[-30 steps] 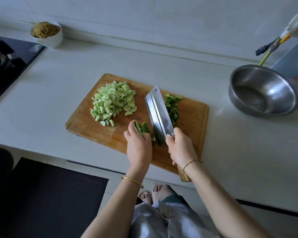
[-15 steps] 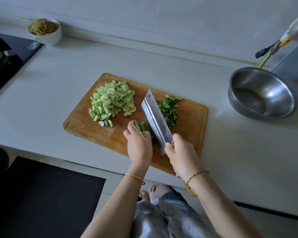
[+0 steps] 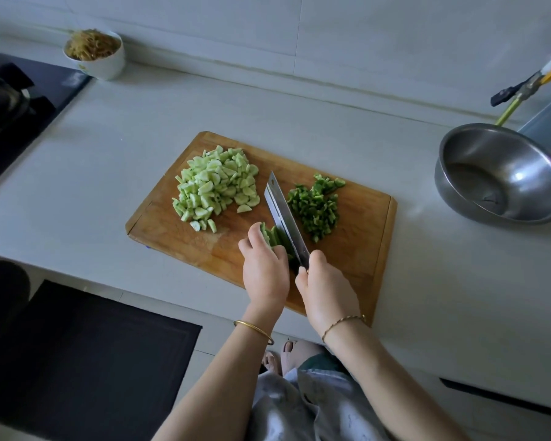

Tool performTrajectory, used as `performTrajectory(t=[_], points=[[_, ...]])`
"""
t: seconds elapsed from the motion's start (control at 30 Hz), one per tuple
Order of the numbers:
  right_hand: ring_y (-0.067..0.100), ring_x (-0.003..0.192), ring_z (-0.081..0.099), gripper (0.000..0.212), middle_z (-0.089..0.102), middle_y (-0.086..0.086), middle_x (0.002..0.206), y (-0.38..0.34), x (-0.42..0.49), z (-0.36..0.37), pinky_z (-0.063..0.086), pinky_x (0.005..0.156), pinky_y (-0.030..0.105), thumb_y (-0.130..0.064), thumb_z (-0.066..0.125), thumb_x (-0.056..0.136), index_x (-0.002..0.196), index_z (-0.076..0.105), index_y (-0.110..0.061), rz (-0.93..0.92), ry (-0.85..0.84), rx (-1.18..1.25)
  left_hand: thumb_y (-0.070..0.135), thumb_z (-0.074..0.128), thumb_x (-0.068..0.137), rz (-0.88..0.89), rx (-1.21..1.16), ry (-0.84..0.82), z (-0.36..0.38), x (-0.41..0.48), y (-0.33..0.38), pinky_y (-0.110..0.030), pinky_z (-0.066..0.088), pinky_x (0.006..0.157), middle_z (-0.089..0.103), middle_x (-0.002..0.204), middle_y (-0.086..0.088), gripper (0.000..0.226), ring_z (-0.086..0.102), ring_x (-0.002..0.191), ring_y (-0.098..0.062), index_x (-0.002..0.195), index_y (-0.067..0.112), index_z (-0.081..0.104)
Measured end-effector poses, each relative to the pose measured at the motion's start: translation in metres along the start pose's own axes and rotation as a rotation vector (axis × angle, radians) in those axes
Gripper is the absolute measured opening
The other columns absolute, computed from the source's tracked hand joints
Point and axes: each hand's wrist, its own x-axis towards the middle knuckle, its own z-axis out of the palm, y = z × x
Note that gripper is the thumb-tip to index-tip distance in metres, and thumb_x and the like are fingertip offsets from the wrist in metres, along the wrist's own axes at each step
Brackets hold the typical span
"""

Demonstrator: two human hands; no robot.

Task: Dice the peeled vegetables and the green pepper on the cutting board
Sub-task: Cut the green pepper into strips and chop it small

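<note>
Wooden cutting board (image 3: pixel 363 249) sits a bit skewed, and the pale peeled veg (image 3: pixel 215 189) is already in chunky dice, heaped on its far-left part. Over on the right, the diced green pepper (image 3: pixel 315 206) makes a darker, finer pile. A few uncut pepper strips (image 3: pixel 272 235) lie bunched together at the near middle.

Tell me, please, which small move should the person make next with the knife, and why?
Probably draw the left hand back slightly and press the cleaver down for a slice. The right hand grips its handle, uncut pepper strips remain under the left hand, and diced pepper lies beyond.
</note>
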Motion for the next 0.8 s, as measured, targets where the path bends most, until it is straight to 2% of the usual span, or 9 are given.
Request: performTrajectory(t=[0.2, 0.37, 0.53, 0.63, 0.73, 0.8], points=[[0.022, 0.070, 0.058, 0.015, 0.054, 0.001, 0.079, 0.002, 0.011, 0.000, 0.048, 0.059, 0.033, -0.025, 0.037, 0.103, 0.093, 0.038, -0.014, 0.013, 0.014, 0.054, 0.010, 0.046, 0.092, 0.062, -0.017, -0.007, -0.001, -0.004, -0.002, -0.027, 0.040, 0.053, 0.039, 0.128, -0.012, 0.050, 0.047, 0.057, -0.014, 0.139, 0.019, 0.032], [0.021, 0.066, 0.054, 0.016, 0.046, -0.004, 0.070, 0.003, 0.018, -0.003, 0.044, 0.057, 0.032, -0.025, 0.038, 0.102, 0.092, 0.039, -0.013, 0.006, 0.020, 0.141, 0.011, 0.047, 0.091, 0.125, -0.009, -0.029, 0.003, -0.018, -0.005, -0.028, 0.040, 0.052, 0.038, 0.126, -0.007, 0.049, 0.048, 0.064, -0.020, 0.136, 0.024, 0.033], [0.021, 0.065, 0.055, 0.018, 0.049, 0.000, 0.072, 0.014, 0.009, 0.001, 0.049, 0.059, 0.037, -0.025, 0.038, 0.102, 0.092, 0.041, -0.011, 0.013, 0.020, 0.178, 0.011, 0.044, 0.091, 0.036, -0.109, 0.019, -0.001, -0.016, -0.003, -0.034, 0.047, 0.062, 0.039, 0.126, -0.010, 0.051, 0.053, 0.075, -0.025, 0.139, 0.021, 0.030], [0.024, 0.062, 0.053, 0.021, 0.054, 0.007, 0.076, 0.024, 0.007, 0.001, 0.055, 0.063, 0.045, -0.026, 0.039, 0.101, 0.092, 0.044, -0.008, 0.065, 0.003, 0.336, 0.020, 0.043, 0.094, -0.003, -0.062, 0.024, -0.004, -0.013, 0.001, -0.035, 0.047, 0.064, 0.044, 0.127, -0.009, 0.047, 0.056, 0.082, -0.026, 0.139, 0.024, 0.028], [0.021, 0.056, 0.046, 0.020, 0.052, 0.010, 0.073, 0.027, 0.008, -0.006, 0.053, 0.054, 0.042, -0.024, 0.040, 0.101, 0.094, 0.046, -0.006, 0.053, 0.024, 0.418, 0.025, 0.045, 0.094, 0.007, -0.002, 0.002, -0.008, -0.012, -0.001, -0.030, 0.043, 0.065, 0.048, 0.128, -0.006, 0.052, 0.056, 0.088, -0.022, 0.142, 0.028, 0.026], [0.019, 0.054, 0.043, 0.020, 0.048, 0.009, 0.071, 0.028, 0.007, -0.012, 0.050, 0.047, 0.036, -0.023, 0.040, 0.100, 0.089, 0.043, -0.008, 0.031, 0.042, 0.450, 0.019, 0.048, 0.091, -0.004, -0.067, -0.053, -0.011, -0.008, -0.003, -0.033, 0.048, 0.071, 0.049, 0.126, -0.008, 0.059, 0.053, 0.090, -0.020, 0.144, 0.028, 0.023]])
